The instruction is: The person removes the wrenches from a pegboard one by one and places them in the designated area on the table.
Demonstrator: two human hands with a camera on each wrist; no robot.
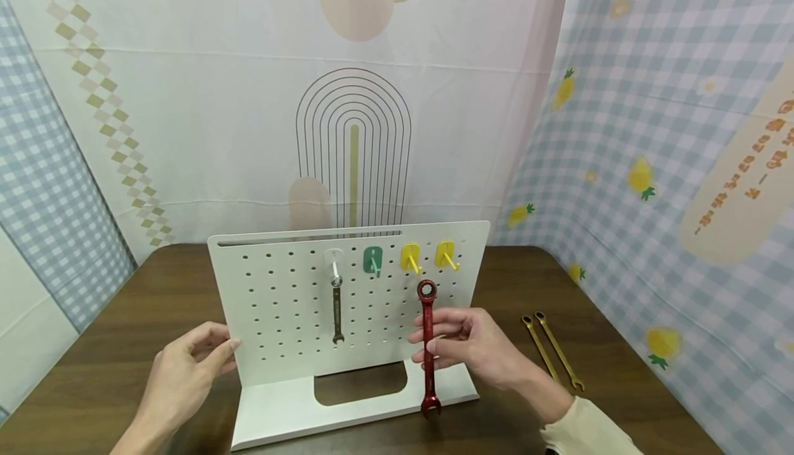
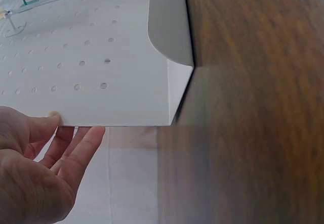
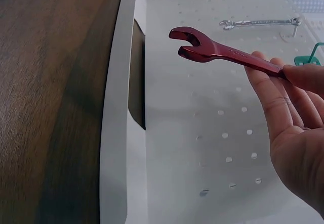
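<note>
A white pegboard (image 1: 279, 331) stands upright on the table. My left hand (image 1: 192, 365) pinches its left edge, thumb in front and fingers behind, as the left wrist view (image 2: 45, 163) also shows. In my right hand (image 1: 477, 345) is a red combination wrench (image 1: 428, 345), pinched between thumb and fingers in front of the board, ring end up. Its open end shows large in the right wrist view, with the red wrench (image 3: 223, 51) apart from the board. A silver wrench (image 1: 337, 310) hangs from a white hook (image 1: 333, 262).
A green hook (image 1: 373, 260) and two yellow hooks, one left (image 1: 411, 257) and one right (image 1: 446, 254), sit along the board's upper part. Two gold wrenches, one left (image 1: 542, 347) and one right (image 1: 560, 351), lie on the brown table (image 1: 143, 296) at right. Cloth hangs behind.
</note>
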